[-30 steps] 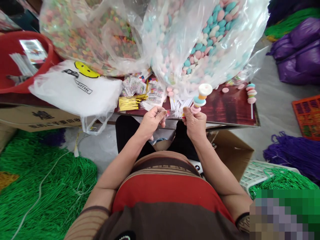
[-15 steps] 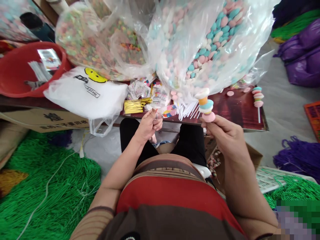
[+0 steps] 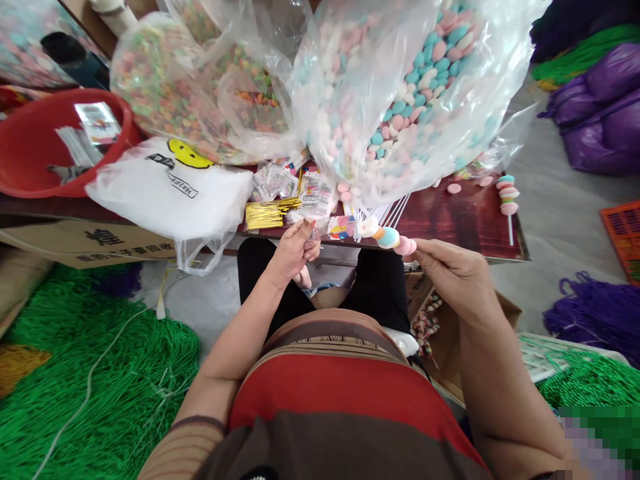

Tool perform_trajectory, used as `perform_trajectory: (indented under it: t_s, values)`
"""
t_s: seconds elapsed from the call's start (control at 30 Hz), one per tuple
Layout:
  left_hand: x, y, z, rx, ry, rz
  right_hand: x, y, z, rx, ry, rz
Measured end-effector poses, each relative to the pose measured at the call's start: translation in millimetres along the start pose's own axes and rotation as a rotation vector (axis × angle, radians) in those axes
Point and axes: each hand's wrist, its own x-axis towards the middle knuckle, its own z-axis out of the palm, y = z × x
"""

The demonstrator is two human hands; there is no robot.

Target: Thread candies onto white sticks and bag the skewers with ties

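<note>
In my right hand (image 3: 450, 270) is a candy skewer (image 3: 387, 236), pinched at its stick end. The skewer lies nearly level, its white, orange, blue and pink candies pointing left. My left hand (image 3: 297, 250) pinches the end of a clear printed wrapper bag (image 3: 339, 227), whose colourful part faces the candy's tip. Whether the tip has entered the bag I cannot tell. Just beyond, on the table, are white sticks (image 3: 397, 212), gold twist ties (image 3: 265, 215) and a stack of printed wrappers (image 3: 316, 191).
Large clear bags of candy (image 3: 415, 100) stand along the back of the dark red table (image 3: 450, 220). Another candy skewer (image 3: 508, 195) lies at its right end. To the left are a white plastic bag (image 3: 170, 180) and a red basin (image 3: 40, 143). A cardboard box (image 3: 450, 333) sits below right.
The candy skewer has tipped from upright to nearly level, its top swinging left to the wrapper bag. My left hand has hardly moved and still pinches the bag.
</note>
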Motion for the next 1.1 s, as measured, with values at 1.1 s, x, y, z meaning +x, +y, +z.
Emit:
perform_trajectory:
  t_s: [1.1]
  values:
    - [16,-21,-10.8,0.334,0.08,0.021,152,36,-127,-1.063,-0.013,0.463]
